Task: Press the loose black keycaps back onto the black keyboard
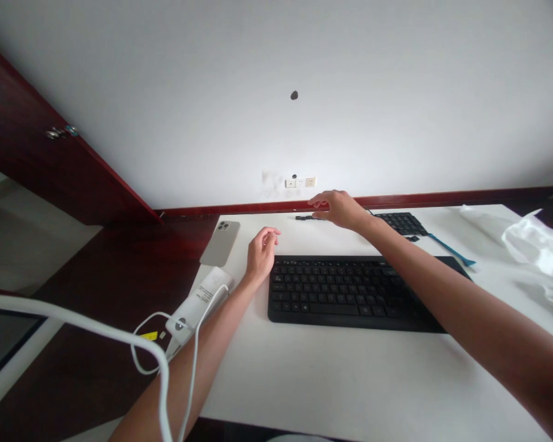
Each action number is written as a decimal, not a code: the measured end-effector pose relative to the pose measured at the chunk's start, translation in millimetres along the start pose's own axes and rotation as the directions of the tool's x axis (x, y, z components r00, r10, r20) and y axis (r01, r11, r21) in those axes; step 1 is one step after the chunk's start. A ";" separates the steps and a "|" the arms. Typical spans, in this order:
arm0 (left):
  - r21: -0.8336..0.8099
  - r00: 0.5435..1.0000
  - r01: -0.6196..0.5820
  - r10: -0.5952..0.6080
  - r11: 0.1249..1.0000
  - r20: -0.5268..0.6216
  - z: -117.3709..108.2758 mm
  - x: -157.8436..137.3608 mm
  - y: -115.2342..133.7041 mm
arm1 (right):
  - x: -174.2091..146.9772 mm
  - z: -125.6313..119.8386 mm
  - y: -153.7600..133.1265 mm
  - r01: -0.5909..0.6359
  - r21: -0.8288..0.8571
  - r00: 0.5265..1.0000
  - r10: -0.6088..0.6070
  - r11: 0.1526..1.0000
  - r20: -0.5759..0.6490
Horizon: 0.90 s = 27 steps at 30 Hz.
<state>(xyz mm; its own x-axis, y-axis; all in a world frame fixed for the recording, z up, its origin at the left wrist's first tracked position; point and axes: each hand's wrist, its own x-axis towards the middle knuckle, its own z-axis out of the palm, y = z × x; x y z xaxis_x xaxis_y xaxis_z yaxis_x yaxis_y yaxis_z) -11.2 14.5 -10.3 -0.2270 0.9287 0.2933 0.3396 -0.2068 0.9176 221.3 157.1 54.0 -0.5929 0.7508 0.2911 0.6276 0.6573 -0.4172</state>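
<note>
A black keyboard (341, 294) lies on the white table (332, 374). My left hand (260, 253) is beside its upper left corner, the fingers loosely bent and nothing visible in them. Over the far side of the table, my right hand (343, 209) hovers with thumb and fingers apart, holding nothing I can see. Just beneath its fingertips are small loose black pieces (304, 218), probably keycaps, partly covered by the hand. My right forearm crosses above the keyboard and hides part of its right side. Behind that forearm sits a smaller black keypad (402, 223).
A blue pry tool (451, 249) lies right of the keypad, near crumpled white plastic (534, 245). Along the left edge are a phone (221, 244) and a white power strip (200, 304) with a cable (159, 350) looping across the foreground. The wall stands behind the table.
</note>
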 end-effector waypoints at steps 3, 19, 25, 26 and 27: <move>0.014 1.000 0.008 -0.008 1.000 -0.005 -0.4 -0.2 1.2 | 13.7 13.4 13.8 0.049 -0.029 0.995 -0.046 0.998 0.084; 0.011 1.000 -0.008 0.008 1.000 -0.007 0.1 -0.1 0.1 | 36.1 44.7 23.4 0.103 0.082 0.972 -0.118 0.991 0.205; 0.013 1.000 0.004 -0.004 1.000 -0.003 0.0 0.2 -0.1 | 37.3 45.5 14.9 0.105 0.070 0.973 -0.117 0.992 0.197; 0.012 1.000 0.007 -0.007 1.000 -0.003 -0.2 0.0 -0.1 | 35.9 44.1 9.8 0.108 0.055 0.975 -0.117 0.993 0.189; 0.012 1.000 0.009 -0.009 1.000 -0.004 -0.3 -0.1 -0.1 | 33.4 42.4 3.5 0.118 0.039 0.977 -0.123 0.992 0.176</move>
<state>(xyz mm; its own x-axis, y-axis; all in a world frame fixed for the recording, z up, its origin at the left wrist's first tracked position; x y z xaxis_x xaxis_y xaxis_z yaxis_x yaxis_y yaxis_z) -11.5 14.4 -10.3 -0.2339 0.9293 0.2859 0.3482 -0.1945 0.9170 182.3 181.7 25.7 -0.7454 0.6408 0.1838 0.5328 0.7383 -0.4134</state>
